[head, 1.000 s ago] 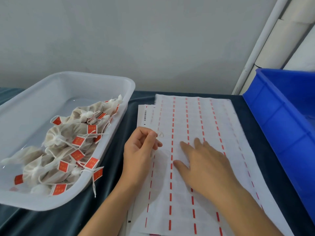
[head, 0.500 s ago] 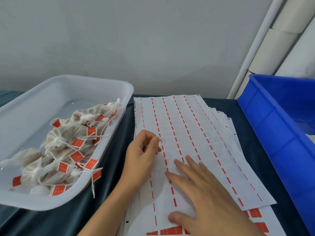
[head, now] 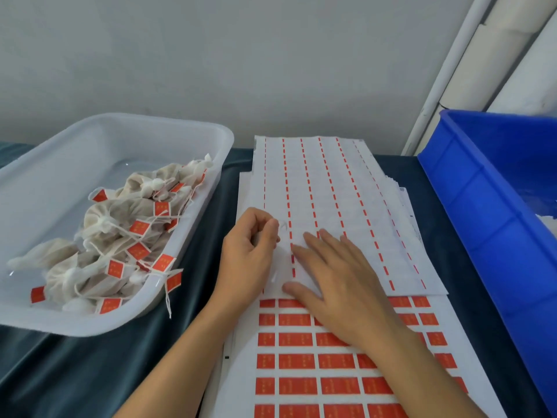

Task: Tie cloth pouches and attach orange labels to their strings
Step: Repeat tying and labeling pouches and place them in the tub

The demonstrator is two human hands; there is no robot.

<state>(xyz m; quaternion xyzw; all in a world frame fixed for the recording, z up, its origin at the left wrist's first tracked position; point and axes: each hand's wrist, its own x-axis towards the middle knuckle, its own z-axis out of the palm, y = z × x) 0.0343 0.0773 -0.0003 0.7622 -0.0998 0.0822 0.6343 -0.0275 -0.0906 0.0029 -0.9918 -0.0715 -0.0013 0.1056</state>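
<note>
My left hand (head: 250, 257) is curled, its thumb and fingertips pinching what looks like a thin white string (head: 283, 227) whose small loop shows beside them. My right hand (head: 337, 285) lies flat, fingers spread, pressing on a spent label sheet (head: 331, 188) that carries only red dashes. Under it a fresh sheet of orange labels (head: 301, 384) shows at the near end. Tied cloth pouches (head: 120, 236) with orange labels on their strings are piled in a white plastic tub (head: 120, 131) at the left. No pouch is in either hand.
A blue plastic crate (head: 482, 212) stands along the right edge, close to the sheets. More sheets are stacked beneath the top one. A dark teal cloth (head: 75, 372) covers the table. A grey wall and white pipes rise behind.
My right hand has slid the spent sheet away from me, uncovering rows of orange labels on the sheet below. My left hand has stayed curled in the same spot.
</note>
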